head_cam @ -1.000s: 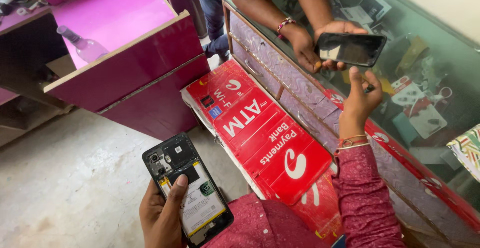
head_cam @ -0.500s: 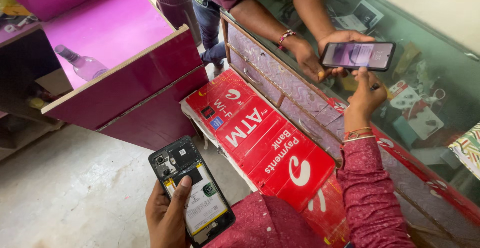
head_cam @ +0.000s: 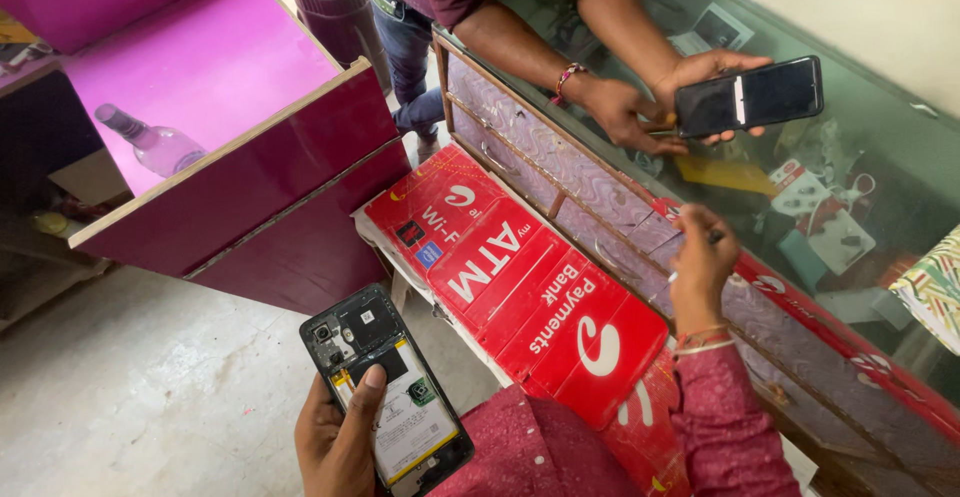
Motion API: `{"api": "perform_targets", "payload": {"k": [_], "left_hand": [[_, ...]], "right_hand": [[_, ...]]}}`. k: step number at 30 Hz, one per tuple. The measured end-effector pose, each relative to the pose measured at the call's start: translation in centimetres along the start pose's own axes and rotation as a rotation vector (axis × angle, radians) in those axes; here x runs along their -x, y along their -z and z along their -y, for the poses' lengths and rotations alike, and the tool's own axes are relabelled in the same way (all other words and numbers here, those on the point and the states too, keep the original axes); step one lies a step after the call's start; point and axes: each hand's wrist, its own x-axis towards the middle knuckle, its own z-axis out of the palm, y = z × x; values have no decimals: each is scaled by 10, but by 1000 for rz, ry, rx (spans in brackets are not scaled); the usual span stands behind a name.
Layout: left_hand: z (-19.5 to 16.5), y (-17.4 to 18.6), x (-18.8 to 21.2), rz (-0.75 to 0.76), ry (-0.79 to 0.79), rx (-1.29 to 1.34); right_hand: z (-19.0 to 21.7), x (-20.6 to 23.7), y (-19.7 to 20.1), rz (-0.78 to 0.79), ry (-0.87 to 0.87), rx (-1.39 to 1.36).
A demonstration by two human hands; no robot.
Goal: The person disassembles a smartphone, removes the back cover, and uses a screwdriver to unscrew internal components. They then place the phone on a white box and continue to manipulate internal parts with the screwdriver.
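Over the glass bench (head_cam: 800, 287), right hand (head_cam: 703, 257) has dropped lower, pinching a small tool; left hand (head_cam: 340, 437) still grips opened phone (head_cam: 390, 387).

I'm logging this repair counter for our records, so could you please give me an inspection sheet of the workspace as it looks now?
Surface: glass counter top over a display case; grey floor below.
Job's things: opened phone, back cover off, battery and board exposed.
Clutter: red sign board leaning on the counter; clear bottle on a magenta cabinet; small packaged goods under the glass.
Hands: left hand holds the opened phone, thumb on it; right hand at the counter edge, pinching something small, unclear what.
Cables: nothing seen.
Surroundings: another person's hands hold a dark phone above the counter.
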Motion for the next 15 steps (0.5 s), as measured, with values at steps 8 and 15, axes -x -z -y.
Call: {"api": "perform_targets", "payload": {"k": [8, 15], "left_hand": [[-5, -4, -10, -30, 58, -67], [-14, -7, -15, 18, 90, -111]], "right_hand": [[-72, 147, 12, 188, -377, 262], [-79, 169, 24, 312, -379, 410]]}}
